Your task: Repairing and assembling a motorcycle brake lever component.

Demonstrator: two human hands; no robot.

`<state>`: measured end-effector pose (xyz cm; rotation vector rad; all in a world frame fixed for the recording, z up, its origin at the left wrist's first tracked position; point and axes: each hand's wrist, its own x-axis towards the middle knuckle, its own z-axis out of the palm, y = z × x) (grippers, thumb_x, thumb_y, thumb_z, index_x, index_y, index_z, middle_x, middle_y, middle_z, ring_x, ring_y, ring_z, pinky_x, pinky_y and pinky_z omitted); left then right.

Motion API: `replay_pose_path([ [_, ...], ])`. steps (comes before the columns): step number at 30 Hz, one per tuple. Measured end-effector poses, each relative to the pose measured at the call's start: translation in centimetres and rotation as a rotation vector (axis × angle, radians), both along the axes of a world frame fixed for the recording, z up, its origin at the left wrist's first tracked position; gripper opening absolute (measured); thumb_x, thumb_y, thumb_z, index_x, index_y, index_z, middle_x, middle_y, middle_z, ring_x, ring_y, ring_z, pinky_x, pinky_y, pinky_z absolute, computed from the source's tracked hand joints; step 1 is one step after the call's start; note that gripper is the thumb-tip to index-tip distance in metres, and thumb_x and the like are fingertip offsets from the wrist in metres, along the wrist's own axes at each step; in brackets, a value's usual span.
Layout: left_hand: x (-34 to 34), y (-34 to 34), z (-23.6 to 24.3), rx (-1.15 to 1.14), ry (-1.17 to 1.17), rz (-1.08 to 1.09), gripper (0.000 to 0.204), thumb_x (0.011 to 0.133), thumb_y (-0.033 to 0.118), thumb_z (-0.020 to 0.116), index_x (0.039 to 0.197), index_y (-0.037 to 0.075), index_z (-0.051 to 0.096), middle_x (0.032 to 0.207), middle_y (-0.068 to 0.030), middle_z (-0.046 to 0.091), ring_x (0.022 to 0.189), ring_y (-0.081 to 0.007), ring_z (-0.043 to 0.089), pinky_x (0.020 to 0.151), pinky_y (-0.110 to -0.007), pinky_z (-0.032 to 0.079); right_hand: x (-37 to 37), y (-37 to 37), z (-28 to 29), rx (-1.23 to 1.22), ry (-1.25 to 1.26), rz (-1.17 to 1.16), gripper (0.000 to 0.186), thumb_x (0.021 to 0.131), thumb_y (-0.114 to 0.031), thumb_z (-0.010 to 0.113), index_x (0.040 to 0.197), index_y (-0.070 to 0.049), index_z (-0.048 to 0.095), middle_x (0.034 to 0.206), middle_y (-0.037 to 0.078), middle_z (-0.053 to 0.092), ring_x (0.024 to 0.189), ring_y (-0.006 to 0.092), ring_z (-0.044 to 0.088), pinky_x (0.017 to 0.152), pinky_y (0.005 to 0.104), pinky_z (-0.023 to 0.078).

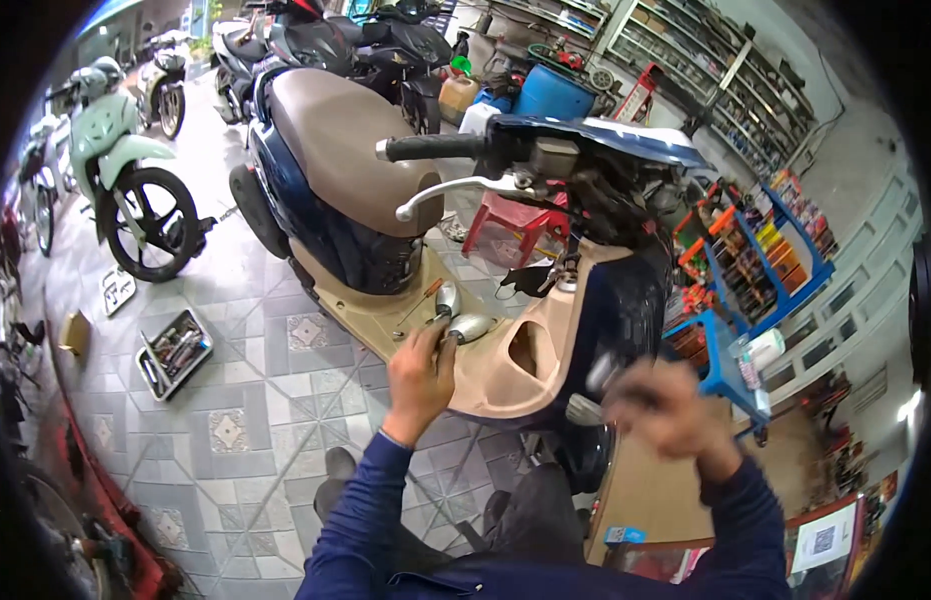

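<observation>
Left hand (420, 375): fingers bunched at the dark stem of the nearer silver part (473, 328), over the scooter (375, 235); whether they pinch it or merely touch it cannot be told.
Right hand (670, 405): blurred, fingers curled, on the near side of the scooter's front; a pale object (602, 373) shows at its fingertips, its kind and the firmness of the hold unclear.
Silver parts: two rounded pieces above the scooter's beige footboard (370, 325), the farther silver part (447, 298) just beyond the nearer.
Handlebar (435, 148): atop the scooter's front, its lever (450, 195) in place and dark workings visible beneath. Judged from this, work is under way and unfinished; the silver parts seem detached, but whether fitting or removal remains cannot be settled.
Tool tray (175, 355): left of the scooter, filled with tools.
Floor (285, 430): patterned grey tiles beneath the scooter.
Workshop: red stool (515, 225) just beyond the scooter; blue barrel (555, 95) and shelves (685, 60) farther behind it; a pale green motorbike (115, 140) to its left; a blue rack (765, 290) of coloured goods to its right.
</observation>
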<state>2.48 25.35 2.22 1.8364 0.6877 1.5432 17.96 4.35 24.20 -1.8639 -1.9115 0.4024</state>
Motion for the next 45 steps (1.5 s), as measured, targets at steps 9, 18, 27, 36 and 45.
replay_pose_path([
  [9,5.7,7.8,20.8,0.712,0.384,-0.01,0.017,0.09,0.013,0.061,0.104,0.004,0.058,0.094,-0.0169,0.061,0.087,-0.0391,0.063,0.073,-0.048,0.05,3.0,-15.5,-29.4,-0.201,-0.033,-0.162,0.025,0.09,-0.029,0.065,0.088,-0.004,0.062,0.082,0.02,0.066,0.08,0.0428,0.064,0.069,0.0529,0.049],
  [18,5.9,9.1,23.8,0.991,1.031,0.095,0.008,0.088,0.009,0.052,0.096,0.007,0.054,0.091,-0.0165,0.063,0.085,-0.0383,0.064,0.07,-0.05,0.05,5.2,-18.0,-36.7,-0.088,0.198,-0.664,0.029,0.091,-0.03,0.064,0.089,-0.002,0.063,0.08,0.025,0.067,0.08,0.0458,0.064,0.071,0.0554,0.048],
  [27,8.6,7.3,24.2,0.61,1.283,0.426,0.012,0.091,0.017,0.055,0.099,0.008,0.057,0.084,-0.0176,0.062,0.08,-0.0412,0.064,0.069,-0.051,0.05,5.1,-18.5,-37.4,0.011,0.21,-0.649,0.025,0.093,-0.026,0.062,0.09,-0.002,0.062,0.081,0.025,0.067,0.078,0.0471,0.063,0.07,0.0558,0.048],
  [36,7.0,6.7,25.6,1.007,1.143,0.071,0.016,0.095,0.017,0.05,0.108,0.008,0.053,0.086,-0.0206,0.062,0.077,-0.0428,0.063,0.065,-0.049,0.049,4.9,-18.8,-38.3,0.078,0.191,-0.659,0.022,0.093,-0.023,0.06,0.09,-0.002,0.062,0.081,0.023,0.067,0.074,0.0451,0.064,0.068,0.0543,0.049],
  [45,7.9,8.4,25.0,0.884,1.279,0.209,0.02,0.096,0.021,0.049,0.102,0.004,0.057,0.085,-0.0231,0.065,0.079,-0.0435,0.064,0.066,-0.052,0.049,5.0,-18.5,-38.5,0.095,0.181,-0.669,0.023,0.093,-0.023,0.06,0.091,0.0,0.062,0.081,0.023,0.067,0.074,0.044,0.065,0.067,0.0531,0.051],
])
